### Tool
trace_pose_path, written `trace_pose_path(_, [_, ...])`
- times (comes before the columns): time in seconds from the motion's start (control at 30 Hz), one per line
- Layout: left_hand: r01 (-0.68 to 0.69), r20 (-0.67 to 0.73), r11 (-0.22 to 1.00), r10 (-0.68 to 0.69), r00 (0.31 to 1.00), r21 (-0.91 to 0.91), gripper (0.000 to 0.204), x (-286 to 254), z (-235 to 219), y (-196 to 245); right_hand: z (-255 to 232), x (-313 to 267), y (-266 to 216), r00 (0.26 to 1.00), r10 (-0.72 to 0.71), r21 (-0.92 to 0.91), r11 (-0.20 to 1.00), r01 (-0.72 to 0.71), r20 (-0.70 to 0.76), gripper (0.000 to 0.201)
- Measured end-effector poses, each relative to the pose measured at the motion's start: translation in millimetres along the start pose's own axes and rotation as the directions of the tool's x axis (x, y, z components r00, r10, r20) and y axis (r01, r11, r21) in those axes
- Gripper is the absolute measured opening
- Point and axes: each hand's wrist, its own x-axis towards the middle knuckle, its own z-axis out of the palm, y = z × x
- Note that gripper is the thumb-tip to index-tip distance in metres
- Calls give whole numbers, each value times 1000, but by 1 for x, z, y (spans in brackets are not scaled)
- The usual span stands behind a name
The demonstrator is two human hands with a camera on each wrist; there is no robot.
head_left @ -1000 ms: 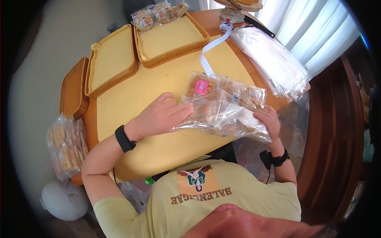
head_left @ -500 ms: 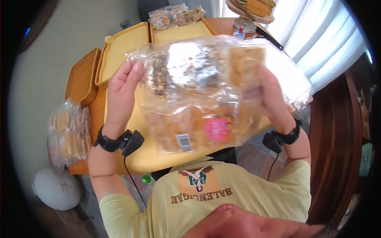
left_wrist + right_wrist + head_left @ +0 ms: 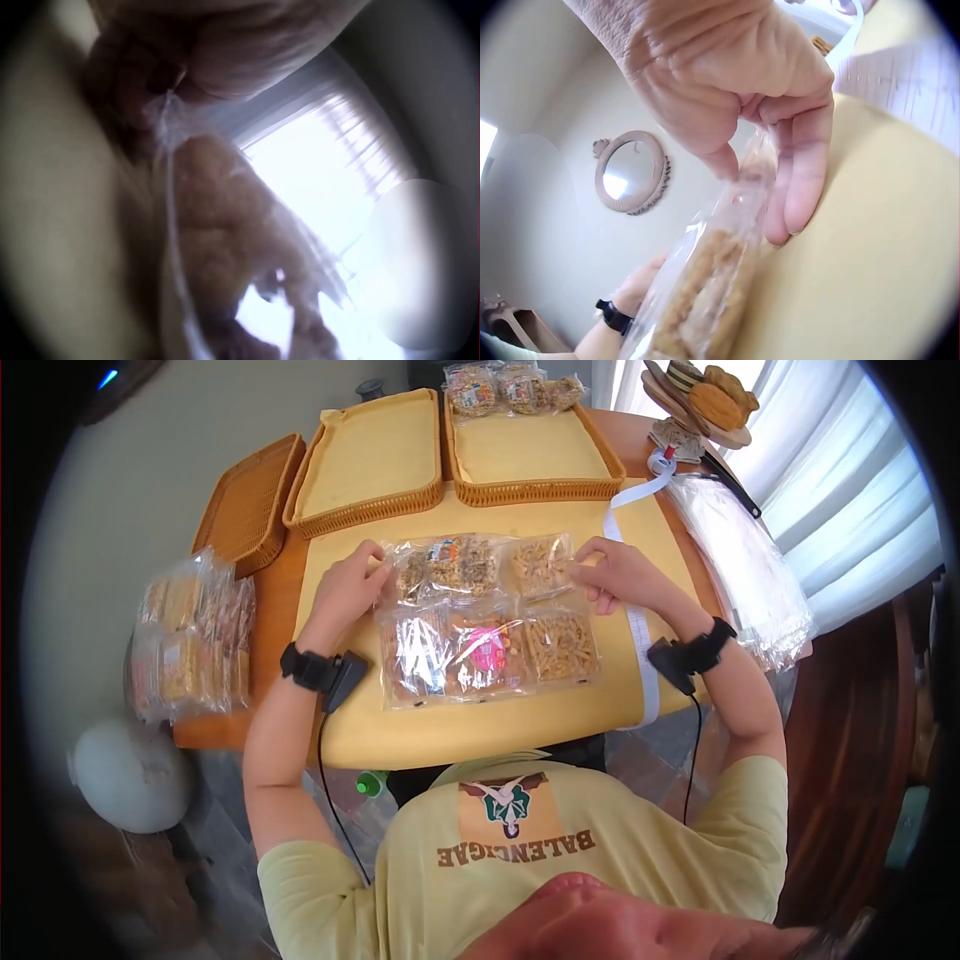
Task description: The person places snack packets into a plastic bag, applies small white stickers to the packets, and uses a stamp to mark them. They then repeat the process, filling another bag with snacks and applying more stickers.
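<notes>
A clear plastic bag of packed snacks (image 3: 485, 650), with a pink label in its lower row, lies flat on the yellow mat (image 3: 350, 725). At its upper left corner my left hand (image 3: 347, 588) pinches the plastic; the left wrist view shows the gathered film between the fingers. My right hand (image 3: 622, 573) pinches the upper right edge, and in the right wrist view thumb and fingers (image 3: 806, 165) close on the bag's end above a light brown snack (image 3: 705, 300). A white measuring tape (image 3: 641, 650) runs down the mat to the right of the bag.
Two cloth-lined baskets (image 3: 375, 455) (image 3: 540, 450) stand at the back, the right one with bagged snacks (image 3: 500, 390). An empty basket (image 3: 250, 505) and stacked snack bags (image 3: 195, 640) are at left, clear plastic bags (image 3: 735, 560) at right.
The snack bag was lifted and held up in both hands, then lowered flat onto the mat. The head view has shifted, and the tape now shows along the mat's right side.
</notes>
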Motion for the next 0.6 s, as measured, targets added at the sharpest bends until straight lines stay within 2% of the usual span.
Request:
trace_pose_path(0.03, [-77, -119, 993, 87, 989, 85, 18, -6, -3, -1, -5, -10, 4, 1000, 9, 11, 1000, -9, -13, 30])
trace_pose_path(0.07, [-150, -223, 974, 186, 957, 172, 24, -10, -5, -2, -10, -25, 11, 979, -144, -65, 989, 137, -140, 28])
trace_pose_path(0.1, [-190, -309, 970, 230, 923, 153, 29, -13, -6, -4, -15, -42, 20, 922, -291, -164, 953, 255, -254, 27])
trace_pose_path(0.13, [-231, -388, 964, 263, 883, 128, 34, -17, -8, -6, -20, -62, 29, 927, -259, -162, 962, 221, -272, 27])
trace_pose_path(0.17, [-279, -404, 955, 294, 866, 97, 35, -25, -13, -1, -24, -84, 38, 931, -163, -160, 980, 116, -326, 25])
trace_pose_path(0.2, [-328, -407, 945, 293, 865, -16, 33, -34, -16, 7, -22, -103, 45, 924, -69, -152, 988, 12, -377, 23])
trace_pose_path(0.23, [-415, -400, 908, 360, 843, -56, 29, -39, -17, 9, -15, -120, 54, 920, -41, -149, 989, -19, -390, 23])
trace_pose_path(0.3, [-484, -404, 867, 405, 820, -115, 23, -50, -15, 19, 2, -146, 70, 864, -93, -291, 955, -64, -495, 24])
trace_pose_path(0.33, [-494, -387, 860, 415, 823, -128, 23, -56, -13, 25, 12, -154, 71, 859, -72, -286, 954, -89, -508, 24])
trace_pose_path(0.4, [-559, -298, 818, 504, 811, -138, 18, -66, -7, 39, 36, -158, 66, 765, -270, -490, 869, -67, -585, 29])
trace_pose_path(0.43, [-565, -288, 812, 512, 809, -145, 18, -70, -2, 43, 42, -157, 64, 763, -258, -485, 871, -83, -593, 29])
trace_pose_path(0.5, [-657, -29, 729, 665, 747, -194, 14, -78, 4, 51, 49, -150, 62, 787, -189, -468, 872, -141, -588, 32])
trace_pose_path(0.53, [-660, -31, 727, 668, 744, -192, 14, -80, 7, 55, 51, -144, 62, 777, -193, -450, 884, -127, -599, 29])
trace_pose_path(0.6, [-793, 104, 584, 812, 575, -172, 13, -84, 14, 60, 47, -137, 64, 797, -202, -437, 895, -85, -569, 28])
